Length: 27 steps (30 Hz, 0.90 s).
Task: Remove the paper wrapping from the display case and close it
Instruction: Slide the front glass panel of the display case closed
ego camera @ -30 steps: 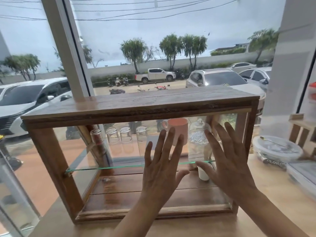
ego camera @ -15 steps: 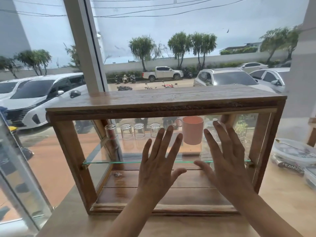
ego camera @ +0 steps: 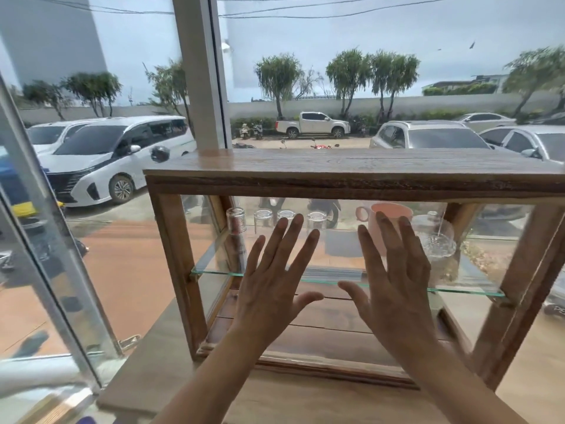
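Display case (ego camera: 351,175) sits on the wooden counter (ego camera: 171,368) by the window, no paper visible; left hand (ego camera: 272,289) and right hand (ego camera: 394,295), both flat, fingers spread, holding nothing, should press evenly to close its glass front.

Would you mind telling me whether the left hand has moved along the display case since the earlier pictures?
Yes: the left hand has shifted leftward along the display case, nearer its left post.
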Motion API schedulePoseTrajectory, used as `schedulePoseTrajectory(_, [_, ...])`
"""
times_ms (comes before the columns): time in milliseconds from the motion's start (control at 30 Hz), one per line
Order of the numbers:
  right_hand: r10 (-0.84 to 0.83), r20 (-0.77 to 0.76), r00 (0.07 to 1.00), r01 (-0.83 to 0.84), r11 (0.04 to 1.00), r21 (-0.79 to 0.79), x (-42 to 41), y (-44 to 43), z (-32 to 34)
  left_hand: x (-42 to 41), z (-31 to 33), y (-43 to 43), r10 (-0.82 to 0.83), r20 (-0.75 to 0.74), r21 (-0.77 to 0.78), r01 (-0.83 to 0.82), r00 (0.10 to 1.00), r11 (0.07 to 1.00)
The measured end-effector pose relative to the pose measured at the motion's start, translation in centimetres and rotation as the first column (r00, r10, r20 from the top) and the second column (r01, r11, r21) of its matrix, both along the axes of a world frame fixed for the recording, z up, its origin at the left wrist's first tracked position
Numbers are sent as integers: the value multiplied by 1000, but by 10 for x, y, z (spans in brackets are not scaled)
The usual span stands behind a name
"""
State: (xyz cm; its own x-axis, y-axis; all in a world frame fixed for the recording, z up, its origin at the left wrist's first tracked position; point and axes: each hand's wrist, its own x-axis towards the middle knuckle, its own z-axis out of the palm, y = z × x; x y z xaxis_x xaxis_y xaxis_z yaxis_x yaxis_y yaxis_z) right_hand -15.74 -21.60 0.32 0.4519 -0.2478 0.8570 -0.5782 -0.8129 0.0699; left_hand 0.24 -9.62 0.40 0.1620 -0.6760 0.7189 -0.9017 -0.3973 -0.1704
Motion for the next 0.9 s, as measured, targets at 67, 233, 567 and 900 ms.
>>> schedulePoseTrajectory(67, [1,3,1000,-1,1000,8,8,7,0,8,0,7,11,4,10,-11,1000,1000])
schedulePoseTrajectory(233, [20,-2,1000,-20,999,35,28,23,1,28,0,21,35,13,17,-35,999,999])
schedulePoseTrajectory(567, [46,-10,999,-45,998,43,65,52,2,61,2,53,42,-9,2,-42,999,999])
schedulePoseTrajectory(900, [17,-59,998,-13,997,73,90,69,1,82,4,70,28,-39,-5,-28,999,1000])
